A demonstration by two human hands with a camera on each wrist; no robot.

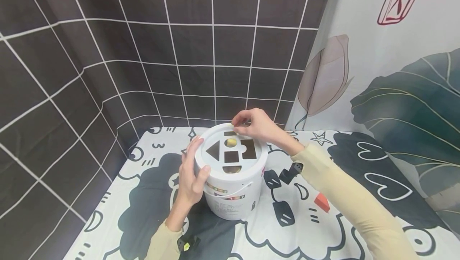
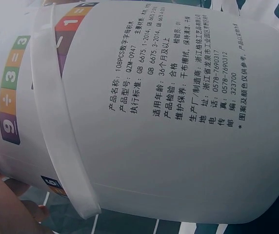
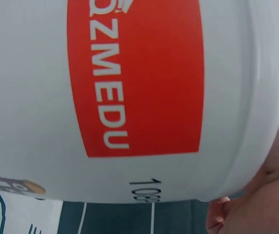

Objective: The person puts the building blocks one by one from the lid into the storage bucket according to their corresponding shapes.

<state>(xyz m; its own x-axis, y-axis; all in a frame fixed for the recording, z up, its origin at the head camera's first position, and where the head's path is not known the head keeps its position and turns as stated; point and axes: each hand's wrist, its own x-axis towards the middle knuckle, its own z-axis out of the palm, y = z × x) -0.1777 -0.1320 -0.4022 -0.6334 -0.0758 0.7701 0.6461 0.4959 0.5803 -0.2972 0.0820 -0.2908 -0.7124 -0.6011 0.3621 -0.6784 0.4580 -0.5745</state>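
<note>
A white bucket [image 1: 233,206] with a carry handle stands upright between both hands. Its white lid [image 1: 215,165] has several shaped cutouts, including a triangle, a square and a circle, and something yellow [image 1: 231,142] shows through the round one. My left hand [image 1: 190,174] holds the bucket at the left rim, thumb in front and fingers along the side. At the far edge, my right hand [image 1: 256,124] pinches the lid's rim with thumb and forefinger. Printed text on the bucket fills the left wrist view; a red label [image 3: 154,97] faces the right wrist camera.
A cartoon-print cloth [image 1: 280,236] covers the table. A red patch [image 1: 321,202] shows on it beside the right forearm. Behind stands a dark curtain with a white grid [image 1: 190,44]; a leaf-patterned curtain [image 1: 413,104] hangs at the right.
</note>
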